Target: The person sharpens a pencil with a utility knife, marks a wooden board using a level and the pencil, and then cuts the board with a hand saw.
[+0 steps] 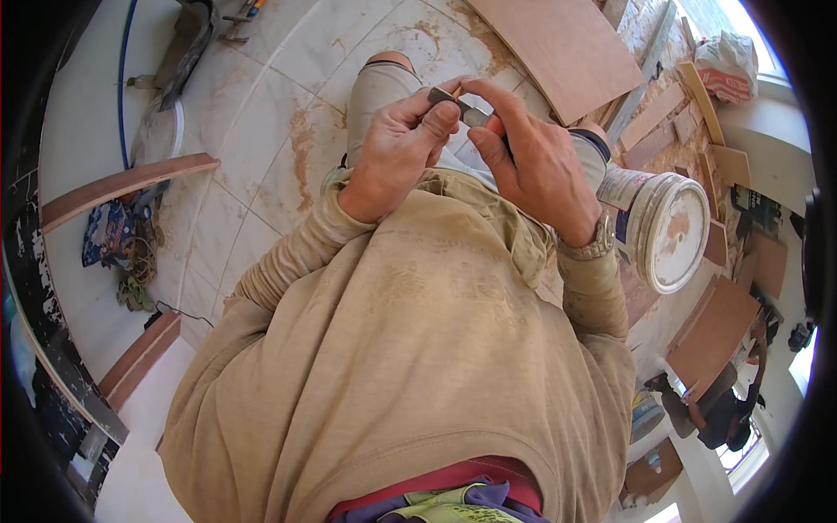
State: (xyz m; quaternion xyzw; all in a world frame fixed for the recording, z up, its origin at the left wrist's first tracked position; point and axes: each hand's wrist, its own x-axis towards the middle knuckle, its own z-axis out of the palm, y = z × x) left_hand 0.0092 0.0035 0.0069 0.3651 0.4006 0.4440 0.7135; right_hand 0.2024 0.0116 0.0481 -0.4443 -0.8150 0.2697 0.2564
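Note:
Both of my hands meet over my lap. My left hand (401, 144) pinches a small dark grey piece (442, 97) between thumb and fingers. My right hand (545, 166), with a watch (595, 242) on its wrist, is closed around a small tool with an orange handle (495, 125) and a short metal part (474, 117) pointing toward the left hand. A thin yellow-orange stick (457, 91) shows between the fingertips of both hands. I cannot tell the tool's exact kind, as the fingers cover most of it.
A white bucket (678, 231) stands by my right knee. Plywood sheets (567, 52) and offcuts lie ahead to the right on dusty tiles (253, 209). Wooden strips (131, 187) jut in at left. A sack (728, 65) leans by the window. Another person (725, 410) is far right.

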